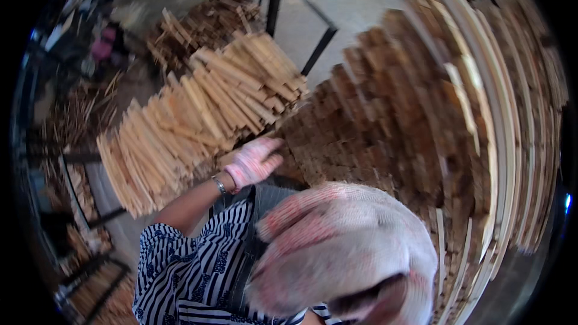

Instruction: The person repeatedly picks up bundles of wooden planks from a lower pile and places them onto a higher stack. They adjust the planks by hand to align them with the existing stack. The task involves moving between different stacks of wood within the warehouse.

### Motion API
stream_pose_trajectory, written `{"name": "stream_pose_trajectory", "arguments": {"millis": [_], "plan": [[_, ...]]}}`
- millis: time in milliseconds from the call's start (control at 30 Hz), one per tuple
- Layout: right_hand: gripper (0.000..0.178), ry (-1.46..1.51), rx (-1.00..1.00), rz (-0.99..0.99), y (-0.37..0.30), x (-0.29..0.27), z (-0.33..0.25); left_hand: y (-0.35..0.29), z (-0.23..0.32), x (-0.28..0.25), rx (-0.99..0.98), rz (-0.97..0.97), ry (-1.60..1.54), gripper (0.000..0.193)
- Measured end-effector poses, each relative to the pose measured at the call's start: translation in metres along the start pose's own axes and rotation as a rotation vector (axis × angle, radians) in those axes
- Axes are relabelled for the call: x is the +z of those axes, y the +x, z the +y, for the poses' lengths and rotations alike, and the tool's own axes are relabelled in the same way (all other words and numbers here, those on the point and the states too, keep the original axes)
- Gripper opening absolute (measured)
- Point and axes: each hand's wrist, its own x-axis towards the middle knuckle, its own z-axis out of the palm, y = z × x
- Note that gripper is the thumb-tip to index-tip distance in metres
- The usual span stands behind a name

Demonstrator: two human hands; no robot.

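Loosely half-open hands (352, 247), left (253, 164) near planks (373, 120)

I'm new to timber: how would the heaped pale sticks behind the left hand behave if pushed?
The pale sticks look straight, so probably stiff. Lying at uneven angles, they may slide over one another; apparently flat sides should limit rolling.

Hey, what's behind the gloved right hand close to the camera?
Left of the right hand, striped clothing shows; above and right, stacked wood. Whatever the hand directly covers can't be seen.
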Motion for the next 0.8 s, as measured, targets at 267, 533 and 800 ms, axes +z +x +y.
{"name": "stream_pose_trajectory", "arguments": {"millis": [267, 533, 800], "plan": [[0.022, 0.248, -0.202, -0.153, 0.082, 0.044, 0.054, -0.168, -0.169, 0.035, -0.952, 0.638, -0.631, 0.035], [0.02, 0.353, -0.266, -0.256, 0.132, 0.084, 0.109, -0.282, -0.178, 0.105, -1.372, 0.688, -0.804, 0.032], [0.033, 0.437, 0.747, -0.889, -0.054, 0.218, 0.267, -0.323, -0.14, 0.151, -1.21, 0.881, -0.873, 0.03]]}}
